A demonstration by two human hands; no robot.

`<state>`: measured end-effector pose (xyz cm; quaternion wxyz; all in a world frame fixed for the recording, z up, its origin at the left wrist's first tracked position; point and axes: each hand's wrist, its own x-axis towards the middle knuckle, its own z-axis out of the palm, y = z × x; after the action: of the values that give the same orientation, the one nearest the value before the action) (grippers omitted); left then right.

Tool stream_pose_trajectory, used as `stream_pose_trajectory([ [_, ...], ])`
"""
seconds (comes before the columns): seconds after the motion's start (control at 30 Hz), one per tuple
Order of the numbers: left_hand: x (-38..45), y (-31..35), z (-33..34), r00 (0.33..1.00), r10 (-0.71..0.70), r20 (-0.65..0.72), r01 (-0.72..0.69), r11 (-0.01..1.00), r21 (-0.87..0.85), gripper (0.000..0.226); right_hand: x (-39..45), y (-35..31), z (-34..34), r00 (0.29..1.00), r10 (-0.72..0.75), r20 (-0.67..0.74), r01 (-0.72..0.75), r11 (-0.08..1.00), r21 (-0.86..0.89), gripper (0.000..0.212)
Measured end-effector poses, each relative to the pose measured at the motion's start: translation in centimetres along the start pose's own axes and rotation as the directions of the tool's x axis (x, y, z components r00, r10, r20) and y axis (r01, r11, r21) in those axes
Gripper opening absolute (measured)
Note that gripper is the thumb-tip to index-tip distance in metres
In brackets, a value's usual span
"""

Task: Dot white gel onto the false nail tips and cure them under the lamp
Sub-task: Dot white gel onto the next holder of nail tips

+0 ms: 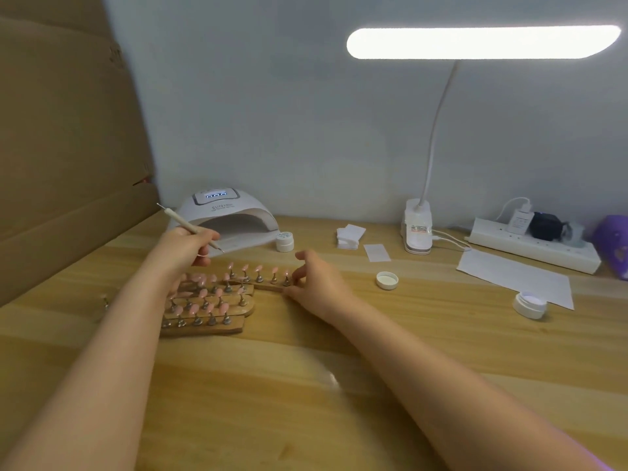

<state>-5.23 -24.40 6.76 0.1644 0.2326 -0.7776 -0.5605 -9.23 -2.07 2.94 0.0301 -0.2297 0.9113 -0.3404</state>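
The dotting tool (188, 228) lay slanted in the left hand (185, 248), its long axis running from a thin metal tip at the far left down to a second fine tip at the near right, which pointed toward the mouth of the curing lamp (224, 217). The left hand's fingers were curled round the pale shaft near its lower end, gripping it like a pen above the left part of the holders.

The far wooden strip (268, 285) ran left to right along the table (306, 385), carrying a row of pink nail tips (244, 268) on small metal stands, each tip tilted up. The right hand (314, 278) pinched the strip's right end, thumb on the near edge and fingers curled over the far side, just beside the last tip. Three more wooden strips (207, 317) with pink tips lay stacked close on the near side, partly under the left forearm.

The white domed lamp stood at the far left, its opening facing the strips. A small white gel pot (284, 241) sat just right of the lamp. Well to the right lay a loose white lid (387, 280) and an open white jar (530, 304) beside a sheet of paper (516, 278).
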Motion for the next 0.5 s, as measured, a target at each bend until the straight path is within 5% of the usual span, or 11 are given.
stream_pose_trajectory([
  [0.5, -1.3, 3.4, 3.5, 0.973, 0.193, -0.128, -0.193, 0.981, 0.016, 0.017, -8.3, 7.2, -6.7, 0.992, -0.064, -0.109, 0.048, 0.989, -0.142, 0.062],
])
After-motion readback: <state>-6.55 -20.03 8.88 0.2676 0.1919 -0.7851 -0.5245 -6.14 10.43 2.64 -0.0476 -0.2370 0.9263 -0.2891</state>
